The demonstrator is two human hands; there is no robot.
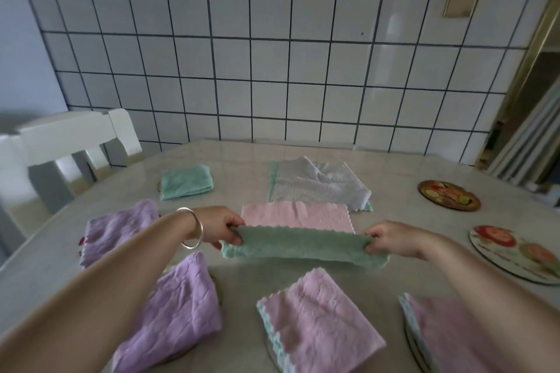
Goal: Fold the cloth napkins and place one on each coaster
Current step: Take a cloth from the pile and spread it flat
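Both hands hold one green napkin [303, 247] stretched between them just above the table [409, 169]. The left hand [222, 227] pinches its left end with closed fingers, and the right hand [389, 241] pinches its right end the same way; the cloth is doubled into a long strip whose scalloped edge hangs down toward the person. Just behind the held strip a pink napkin [298, 215] lies flat, and behind that is a loose pile of unfolded napkins [318, 185]. To the left of the left hand lie two folded lilac napkins, one near the wrist [118, 232] and one under the forearm [178, 312]. Farther behind the left hand a folded green napkin [185, 182] lies. Below the strip, nearer the person, a folded pink napkin [318, 324] rests on a coaster, and another one [454, 336] is below the right forearm. To the right of the right hand two round coasters lie bare, one near [515, 253] and one farther [448, 195].
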